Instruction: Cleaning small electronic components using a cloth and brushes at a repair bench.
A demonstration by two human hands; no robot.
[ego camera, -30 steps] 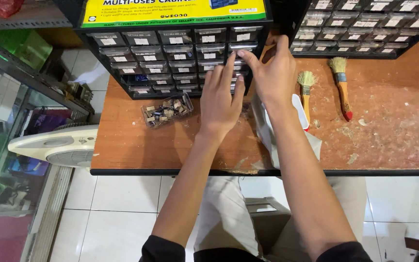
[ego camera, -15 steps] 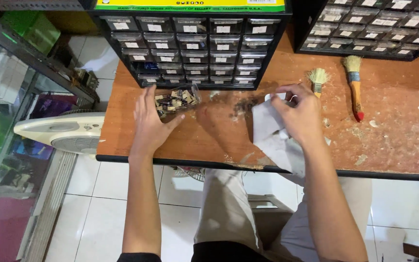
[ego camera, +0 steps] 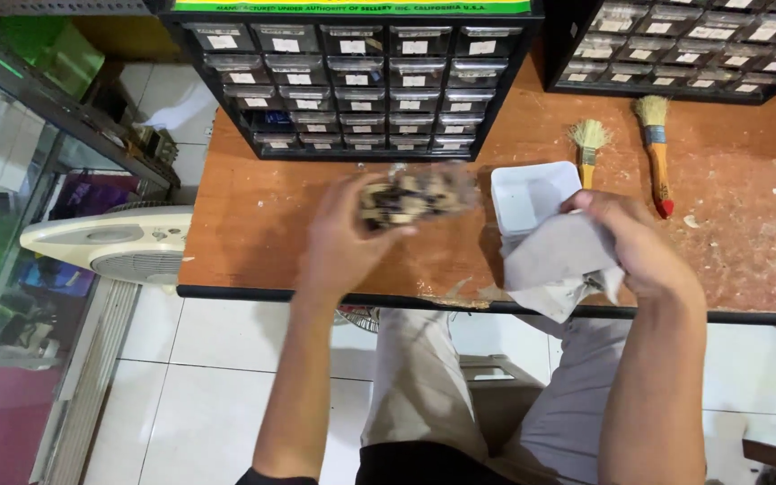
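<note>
My right hand (ego camera: pixel 644 247) is closed on a soft grey cloth (ego camera: pixel 559 260) at the desk (ego camera: pixel 253 233) edge, tray (ego camera: pixel 532 193) just at its 11 o'clock. My left hand (ego camera: pixel 343 242) pinches a clear drawer (ego camera: pixel 415 196) of small parts, lifted at 12 o'clock. It looks light, rigid and spill-prone, so I'd grip its side walls; the cabinet (ego camera: pixel 352 72) stands beyond.

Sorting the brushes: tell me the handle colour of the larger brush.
Orange, with a red tip, on the larger brush; head view.
</note>
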